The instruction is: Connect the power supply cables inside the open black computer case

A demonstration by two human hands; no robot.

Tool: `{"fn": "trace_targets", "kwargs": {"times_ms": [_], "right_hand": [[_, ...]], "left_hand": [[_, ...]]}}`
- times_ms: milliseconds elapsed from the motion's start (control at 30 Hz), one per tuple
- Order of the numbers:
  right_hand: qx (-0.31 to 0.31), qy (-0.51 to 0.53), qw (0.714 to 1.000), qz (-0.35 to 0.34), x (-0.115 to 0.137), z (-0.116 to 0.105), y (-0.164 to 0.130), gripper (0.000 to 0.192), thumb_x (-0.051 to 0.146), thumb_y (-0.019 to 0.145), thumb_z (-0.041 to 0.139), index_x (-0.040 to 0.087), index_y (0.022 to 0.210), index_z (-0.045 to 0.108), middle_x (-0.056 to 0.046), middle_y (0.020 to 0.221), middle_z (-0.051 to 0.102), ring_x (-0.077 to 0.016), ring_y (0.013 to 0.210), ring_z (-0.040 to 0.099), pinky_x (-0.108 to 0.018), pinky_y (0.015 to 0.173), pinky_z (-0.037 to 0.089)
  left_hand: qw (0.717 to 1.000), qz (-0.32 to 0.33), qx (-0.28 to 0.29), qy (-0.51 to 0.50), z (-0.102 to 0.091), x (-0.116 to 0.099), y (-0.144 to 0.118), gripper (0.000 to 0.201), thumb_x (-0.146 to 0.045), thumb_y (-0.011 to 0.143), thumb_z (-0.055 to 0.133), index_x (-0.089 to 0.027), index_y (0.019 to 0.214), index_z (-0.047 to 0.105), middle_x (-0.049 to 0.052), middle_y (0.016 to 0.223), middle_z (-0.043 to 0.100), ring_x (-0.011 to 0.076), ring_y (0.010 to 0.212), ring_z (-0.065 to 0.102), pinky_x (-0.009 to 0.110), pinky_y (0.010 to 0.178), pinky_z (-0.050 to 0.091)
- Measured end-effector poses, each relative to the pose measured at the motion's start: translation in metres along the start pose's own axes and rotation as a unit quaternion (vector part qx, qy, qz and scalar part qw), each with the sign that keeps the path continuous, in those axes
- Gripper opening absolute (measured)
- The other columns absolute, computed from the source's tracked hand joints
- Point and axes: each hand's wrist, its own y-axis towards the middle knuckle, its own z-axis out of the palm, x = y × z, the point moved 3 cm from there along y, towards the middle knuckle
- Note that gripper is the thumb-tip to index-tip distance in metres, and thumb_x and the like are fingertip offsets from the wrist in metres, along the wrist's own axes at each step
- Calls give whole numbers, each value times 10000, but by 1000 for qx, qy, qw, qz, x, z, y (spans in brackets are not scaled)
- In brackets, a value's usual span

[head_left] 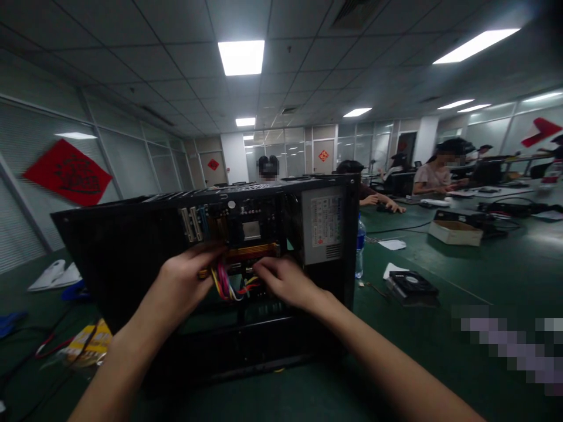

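Note:
An open black computer case point(246, 351) stands on the green table in front of me, its open side toward me. Inside are a motherboard point(220, 225) with a square silver chip point(252, 230), memory slots, and a silver power supply point(323, 225) at the upper right. My left hand point(187, 271) is closed at the left end of a bundle of coloured wires point(225, 284); its fingertips are blurred. My right hand point(285, 281) has its fingers pinched together by the board's lower right, close to the wires' other end. What lies between those fingers is hidden.
Right of the case stand a water bottle point(360, 246), a black fan cooler point(412, 287) and an open white box point(455, 231). A yellow packet point(90, 340), loose cables and white slippers point(55, 275) lie to the left. Other people point(435, 170) sit at tables beyond.

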Motion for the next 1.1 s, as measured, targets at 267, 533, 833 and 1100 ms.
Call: {"fn": "trace_targets", "kwargs": {"times_ms": [267,533,833,1100], "right_hand": [[-75,-248,943,-208,19,-4,-5,395,135,918,503,174,1311,505,-145,1238,583,-247,1151,566,-408,935,528],[-41,-331,899,-282,23,0,-9,320,176,963,490,210,1274,556,-141,1339,535,-269,1194,533,-401,876,551],[-117,-277,913,-277,12,-4,-9,222,144,974,416,142,965,638,-116,990,644,-204,951,617,-332,842,529],[-151,-275,917,-244,16,-6,-12,165,134,943,462,143,953,627,-100,945,613,-193,875,618,-291,774,528]], "left_hand": [[997,0,52,-58,37,-23,-2,511,-180,834,603,-182,1337,519,109,1305,631,261,1206,599,424,1057,473],[995,8,59,-81,41,-25,0,560,-137,821,614,-192,1364,488,125,1327,602,264,1219,584,445,1064,465],[990,1,122,-71,38,-21,-3,662,-283,824,662,-240,1434,407,96,1408,537,257,1285,522,440,1105,418],[992,-28,111,-49,5,0,-3,529,-375,834,646,-189,1316,534,98,1299,599,258,1198,578,409,1044,474]]}}
